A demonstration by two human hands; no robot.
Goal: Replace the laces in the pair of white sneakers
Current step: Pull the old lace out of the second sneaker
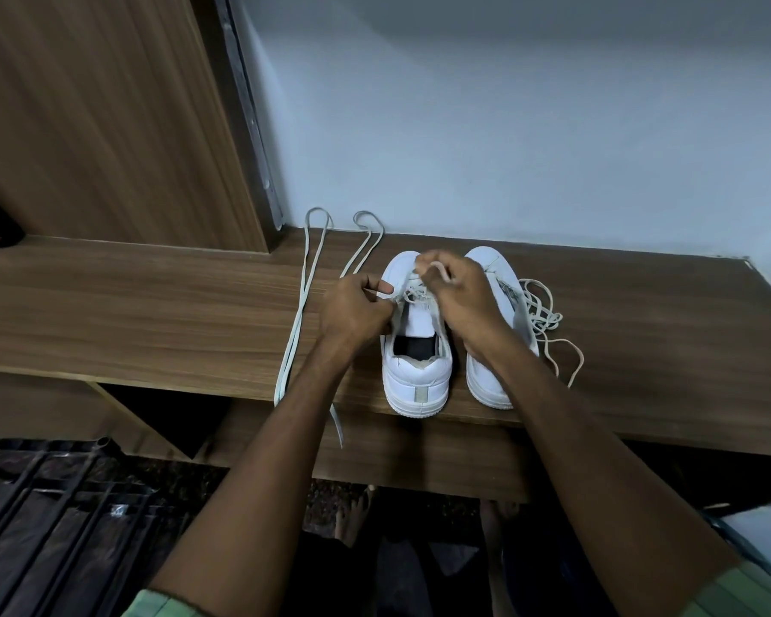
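Observation:
Two white sneakers stand side by side on a wooden shelf, toes toward the wall. Over the left sneaker, my left hand pinches its lace at the left eyelets. My right hand grips a length of the same lace above the tongue, with a strand looping over the fingers. My right forearm partly covers the right sneaker. A loose tangled lace lies to the right of that sneaker. Two long pale laces are folded and stretched out to the left of the shoes, their ends hanging over the front edge.
A wooden cabinet side rises at the back left, and a pale wall stands behind the shelf. A dark metal grille is below at the left. Bare feet show on the floor beneath the shelf.

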